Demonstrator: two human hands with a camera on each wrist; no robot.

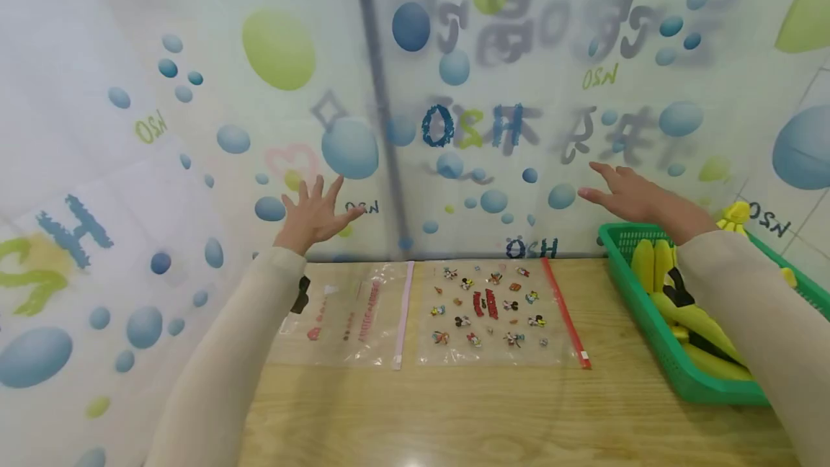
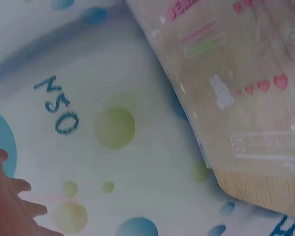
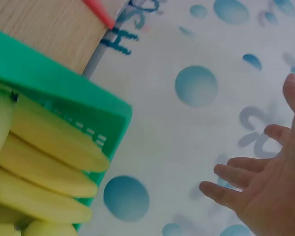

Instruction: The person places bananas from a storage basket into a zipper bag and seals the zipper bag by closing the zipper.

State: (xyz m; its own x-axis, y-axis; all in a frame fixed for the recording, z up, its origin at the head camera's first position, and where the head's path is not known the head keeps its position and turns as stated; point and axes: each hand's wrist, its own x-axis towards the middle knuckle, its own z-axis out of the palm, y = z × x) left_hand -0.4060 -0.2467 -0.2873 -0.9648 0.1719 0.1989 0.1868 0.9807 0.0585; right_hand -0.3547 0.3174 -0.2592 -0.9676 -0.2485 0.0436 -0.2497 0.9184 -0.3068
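Observation:
My left hand [image 1: 314, 218] is raised in front of the curtain with its fingers spread, holding nothing. Below it on the table lies a clear zip bag [image 1: 363, 308] with pink print and a pale pink slider strip. Beside that bag, flat on the wood, is a second clear zip bag [image 1: 493, 323] with cartoon figures and a red strip. My right hand [image 1: 638, 202], fingers extended and empty, hovers above the back left corner of a green basket [image 1: 648, 323]. Yellow bananas [image 3: 49, 162] fill the basket; my right sleeve hides part of them in the head view.
The wooden table [image 1: 415, 416] reaches back to a white curtain [image 1: 259, 114] printed with blue and green bubbles and lettering. The curtain also runs along the left side. The basket's walls rise at the table's right.

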